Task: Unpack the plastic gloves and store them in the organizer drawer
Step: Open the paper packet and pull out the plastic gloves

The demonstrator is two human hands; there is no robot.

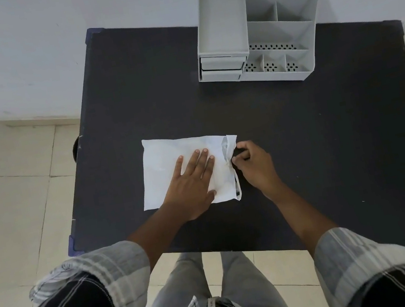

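Note:
A white plastic packet (164, 171) lies flat on the black table (301, 136), its crumpled open end toward the right. My left hand (192, 179) presses flat on the packet, fingers spread. At the packet's right end, my right hand (254, 163) pinches the flap (229, 148). The gloves inside are hidden. A grey desk organizer (256, 33) stands at the far side of the table, with two small drawers (221, 67) at its lower left, both shut.
The organizer has several open compartments, some with perforated floors. The table's near edge is just in front of my legs. Beige floor tiles (14, 200) lie to the left, a pale wall behind.

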